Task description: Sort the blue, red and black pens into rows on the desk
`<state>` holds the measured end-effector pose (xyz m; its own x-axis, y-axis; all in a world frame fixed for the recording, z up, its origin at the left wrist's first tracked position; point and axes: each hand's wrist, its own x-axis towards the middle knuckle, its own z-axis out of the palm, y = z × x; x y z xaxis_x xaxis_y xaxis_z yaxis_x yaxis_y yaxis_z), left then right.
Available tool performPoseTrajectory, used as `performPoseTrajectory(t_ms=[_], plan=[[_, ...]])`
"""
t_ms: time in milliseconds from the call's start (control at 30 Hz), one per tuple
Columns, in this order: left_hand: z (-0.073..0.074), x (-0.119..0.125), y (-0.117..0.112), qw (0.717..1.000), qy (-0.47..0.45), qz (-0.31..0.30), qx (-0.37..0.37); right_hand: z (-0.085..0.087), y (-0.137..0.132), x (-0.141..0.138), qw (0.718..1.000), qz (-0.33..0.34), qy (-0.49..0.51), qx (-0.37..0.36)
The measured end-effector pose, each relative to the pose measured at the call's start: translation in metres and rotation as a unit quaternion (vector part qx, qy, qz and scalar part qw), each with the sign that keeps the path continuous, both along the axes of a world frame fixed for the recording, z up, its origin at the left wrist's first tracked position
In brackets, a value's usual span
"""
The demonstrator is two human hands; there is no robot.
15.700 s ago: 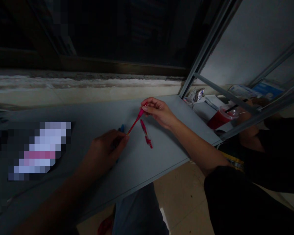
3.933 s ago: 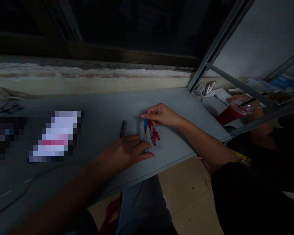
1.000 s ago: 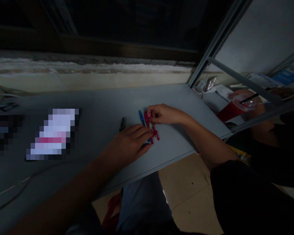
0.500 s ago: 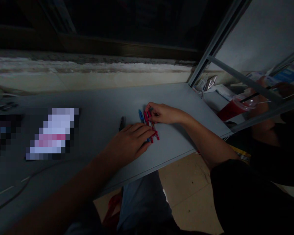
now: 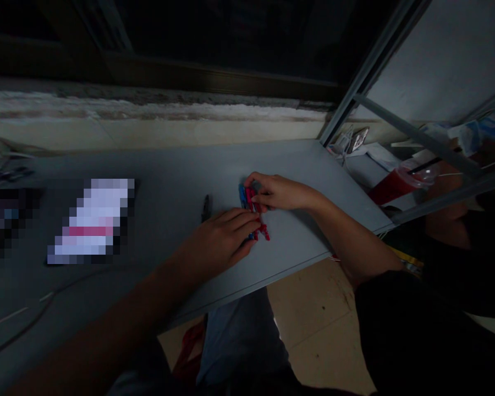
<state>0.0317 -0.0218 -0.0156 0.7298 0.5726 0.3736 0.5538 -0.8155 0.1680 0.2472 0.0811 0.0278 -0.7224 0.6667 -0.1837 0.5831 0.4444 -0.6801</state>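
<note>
Red pens: two of them (image 5: 254,207), lying side by side on the grey desk (image 5: 181,176), between the two hands; their upper ends sit at the right hand's fingertips, and their lower ends show near the left hand's fingertips and thumb.
Blue pen: (image 5: 242,193) just left of the red pens, its upper end in view and most of its length covered by the left hand's fingers.
Left hand: (image 5: 218,236) palm down over the lower part of the pens, fingers long and laid close together, thumb set apart below them; whether it grips or merely rests on the pens, I cannot tell.
Right hand: (image 5: 276,192) reaching in from the right, forefinger and thumb bent in at the top of the red pens; whether they pinch one cannot be told.
Black pen: (image 5: 207,207) on the desk by the knuckles of the left hand, apart from the coloured pens.
Left of the hands: a bright pixelated screen (image 5: 93,220), with a cable (image 5: 66,289) running below it.
Beyond the metal frame: a clear-lidded cup of red drink (image 5: 390,187), tilted in view, beside another person's arm (image 5: 447,192).
</note>
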Motion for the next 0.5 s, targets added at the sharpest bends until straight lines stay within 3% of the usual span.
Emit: performPoseTrajectory(t_ms=[167, 367, 433, 500], plan=[[0.001, -0.001, -0.001, 1.000, -0.003, -0.004, 0.003, 0.000, 0.000, 0.000, 1.000, 0.005, 0.002, -0.015], [0.008, -0.007, -0.004, 1.000, -0.021, 0.009, 0.012, -0.002, 0.001, -0.001, 1.000, 0.001, 0.018, 0.016], [0.014, -0.014, -0.003, 0.996, -0.025, 0.072, 0.043, -0.001, 0.001, -0.001, 0.999, -0.006, 0.019, 0.035], [0.020, -0.024, -0.002, 0.979, -0.012, 0.193, 0.062, 0.001, 0.001, -0.002, 0.998, -0.016, 0.018, 0.060]])
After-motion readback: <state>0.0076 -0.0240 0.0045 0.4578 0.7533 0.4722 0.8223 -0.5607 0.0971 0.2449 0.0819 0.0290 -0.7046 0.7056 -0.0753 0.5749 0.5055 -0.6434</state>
